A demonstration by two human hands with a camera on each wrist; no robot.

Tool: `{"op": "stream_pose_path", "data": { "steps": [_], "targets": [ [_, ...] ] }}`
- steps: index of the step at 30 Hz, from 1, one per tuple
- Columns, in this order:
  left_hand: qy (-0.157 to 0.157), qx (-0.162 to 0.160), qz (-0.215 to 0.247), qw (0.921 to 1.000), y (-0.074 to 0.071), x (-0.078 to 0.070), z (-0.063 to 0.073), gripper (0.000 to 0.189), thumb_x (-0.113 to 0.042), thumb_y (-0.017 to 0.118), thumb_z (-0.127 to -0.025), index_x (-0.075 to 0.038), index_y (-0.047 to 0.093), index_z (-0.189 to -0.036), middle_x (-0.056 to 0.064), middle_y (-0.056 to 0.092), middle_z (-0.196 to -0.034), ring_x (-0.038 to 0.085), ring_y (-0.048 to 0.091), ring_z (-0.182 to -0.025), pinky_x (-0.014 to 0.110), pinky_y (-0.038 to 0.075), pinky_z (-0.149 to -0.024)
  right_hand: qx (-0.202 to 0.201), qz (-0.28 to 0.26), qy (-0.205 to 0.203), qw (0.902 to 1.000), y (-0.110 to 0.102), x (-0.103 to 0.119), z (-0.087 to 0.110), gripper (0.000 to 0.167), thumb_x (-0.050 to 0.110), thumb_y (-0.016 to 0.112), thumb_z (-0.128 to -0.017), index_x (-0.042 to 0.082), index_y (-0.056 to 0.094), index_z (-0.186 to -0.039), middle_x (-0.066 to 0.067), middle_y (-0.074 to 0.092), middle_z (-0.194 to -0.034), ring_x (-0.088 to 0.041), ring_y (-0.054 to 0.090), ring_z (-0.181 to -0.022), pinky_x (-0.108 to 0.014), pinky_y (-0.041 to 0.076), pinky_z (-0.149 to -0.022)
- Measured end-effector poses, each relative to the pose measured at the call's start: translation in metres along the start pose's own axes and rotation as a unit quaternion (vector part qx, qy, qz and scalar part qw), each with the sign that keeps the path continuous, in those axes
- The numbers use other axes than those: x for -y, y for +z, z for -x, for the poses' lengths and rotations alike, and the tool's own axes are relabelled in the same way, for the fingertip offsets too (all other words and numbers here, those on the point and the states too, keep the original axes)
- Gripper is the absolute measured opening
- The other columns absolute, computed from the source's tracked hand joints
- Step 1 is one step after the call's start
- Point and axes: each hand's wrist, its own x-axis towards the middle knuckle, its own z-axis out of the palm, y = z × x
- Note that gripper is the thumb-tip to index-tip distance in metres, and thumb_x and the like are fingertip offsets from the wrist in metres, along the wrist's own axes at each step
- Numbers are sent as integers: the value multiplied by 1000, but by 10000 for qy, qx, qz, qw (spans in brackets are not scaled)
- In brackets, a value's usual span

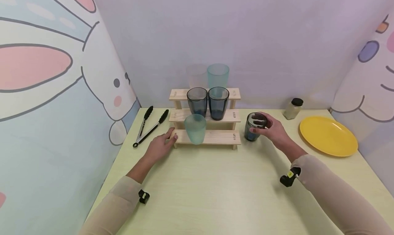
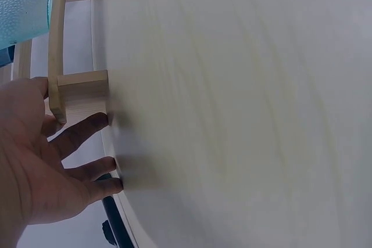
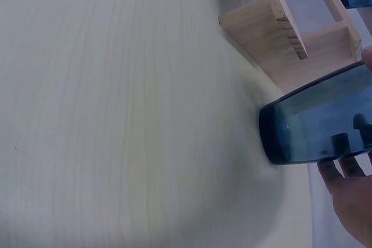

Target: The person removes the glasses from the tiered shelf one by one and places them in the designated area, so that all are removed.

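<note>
Gripping the dark glass (image 1: 251,131): right hand (image 1: 275,131), fingers curled round its side. Left hand (image 1: 159,146) pinches the wooden rack (image 1: 219,138), lowest left end. Glass roughly upright (tabletop (image 1: 215,187) contact unclear), just right of rack; right hand nearer.

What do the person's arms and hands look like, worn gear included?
Long beige sleeves, with a small black device at each cuff; the right device bears a yellow patch. The left hand and right hand are gloveless.
</note>
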Motion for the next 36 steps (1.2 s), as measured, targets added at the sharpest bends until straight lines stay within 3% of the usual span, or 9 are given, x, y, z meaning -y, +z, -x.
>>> {"op": "stream_pose_path", "data": {
  "steps": [7,12,14,18,21,23,28,29,36],
  "targets": [
    [24,15,105,9999,1,2,-2,72,-58,45,-117,-13,40,-173,26,68,-150,50,67,-136,65,55,-107,-15,74,-20,10000,0,2,0,86,24,91,-95,12,44,-165,-17,55,-164,-14,61,-138,-12,56,-96],
    [349,-129,106,9993,14,27,-13,79,-71,43,-113,-20,42,-173,26,72,-144,49,73,-126,60,60,-96,-101,376,-213,9990,-2,7,2,88,26,90,-96,13,41,-168,-16,55,-165,-30,58,-145,-9,53,-95],
    [387,-147,77,9991,15,29,-15,80,-73,40,-112,-20,43,-172,26,73,-144,49,73,-125,59,60,-94,-154,556,-341,9978,-2,12,3,89,27,89,-98,15,39,-170,-15,54,-167,-36,55,-150,-11,53,-98],
    [262,-124,150,9995,8,16,-9,76,-66,41,-115,-16,43,-172,27,71,-145,50,71,-127,63,59,-97,-323,962,-533,9934,-4,25,5,91,32,89,-97,17,38,-172,-12,54,-169,-37,51,-156,-35,51,-119],
    [116,-57,139,9998,1,4,-3,72,-58,44,-117,-11,41,-172,28,69,-148,51,69,-131,65,57,-101,-411,1070,-671,9911,-3,36,7,93,31,91,-96,18,39,-172,-13,53,-169,-36,48,-159,-57,37,-131],
    [76,15,148,9999,-2,-1,-1,71,-55,45,-118,-10,40,-172,29,67,-150,52,68,-133,67,56,-104,-489,1097,-798,9895,-1,45,9,92,29,92,-94,18,42,-171,-14,54,-168,-35,46,-161,-61,29,-134],
    [211,-115,174,9996,3,11,-6,77,-65,43,-115,-14,43,-171,29,69,-146,53,70,-129,66,58,-99,-592,1127,-1140,9853,13,63,15,86,24,93,-93,17,48,-166,-11,59,-164,-30,48,-159,-57,30,-135],
    [262,-158,139,9994,8,20,-9,79,-69,43,-113,-16,44,-171,29,70,-146,52,71,-127,64,59,-97,-572,1145,-1198,9845,17,66,15,84,24,93,-93,17,50,-165,-10,60,-163,-29,49,-158,-56,30,-135],
    [202,-169,61,9996,26,47,-22,79,-74,41,-112,-24,41,-173,21,71,-148,46,72,-130,62,60,-97,-155,1148,-1480,9822,47,84,19,82,25,93,-93,19,52,-164,-8,61,-161,-29,53,-155,-50,34,-134]
  ]
}}
